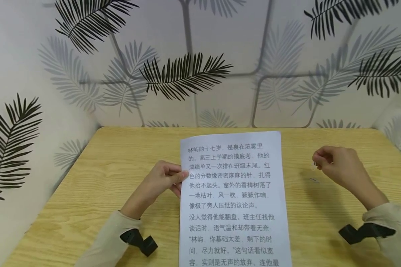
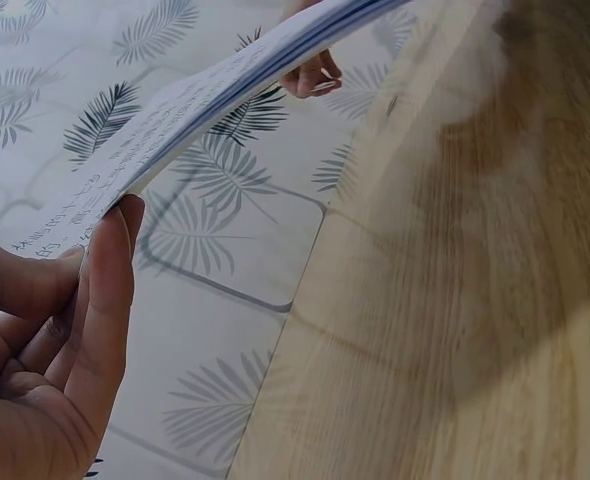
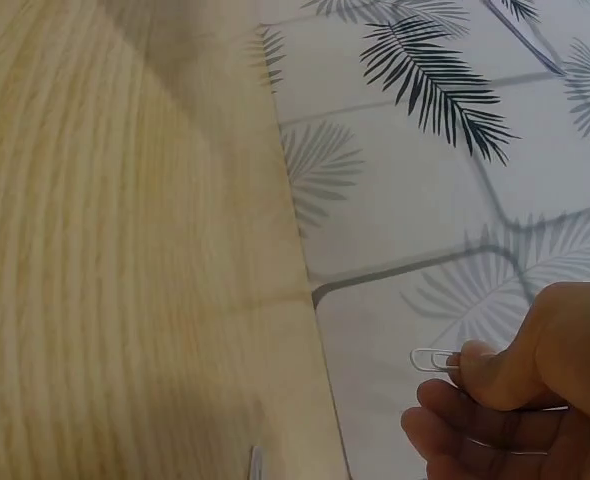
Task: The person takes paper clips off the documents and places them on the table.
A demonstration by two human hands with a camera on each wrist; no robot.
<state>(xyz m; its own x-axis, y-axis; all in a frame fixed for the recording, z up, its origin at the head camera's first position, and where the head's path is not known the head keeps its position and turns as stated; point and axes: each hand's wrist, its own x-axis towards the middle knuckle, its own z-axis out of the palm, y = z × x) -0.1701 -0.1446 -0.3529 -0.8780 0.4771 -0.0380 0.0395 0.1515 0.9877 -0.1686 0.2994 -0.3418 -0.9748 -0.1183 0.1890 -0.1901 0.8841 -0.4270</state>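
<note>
My left hand [image 1: 162, 180] pinches the left edge of a stack of printed paper sheets [image 1: 232, 200], thumb on the front and fingers behind. The stack is held up off the table, and the left wrist view shows several layered sheets [image 2: 265, 65] bending away from the thumb. To the right of the paper and apart from it, my right hand [image 1: 342, 168] pinches a silver paper clip [image 3: 433, 359] between thumb and forefinger. A thin shiny line crosses its lower fingers; I cannot tell what it is. Another paper clip [image 1: 314, 180] lies on the table below this hand.
The wooden table [image 1: 120, 148] runs back to a wall covering [image 1: 220, 100] with a leaf pattern. A black wrist device [image 1: 140, 241] sits on the left forearm, and a similar one [image 1: 365, 233] is on the right.
</note>
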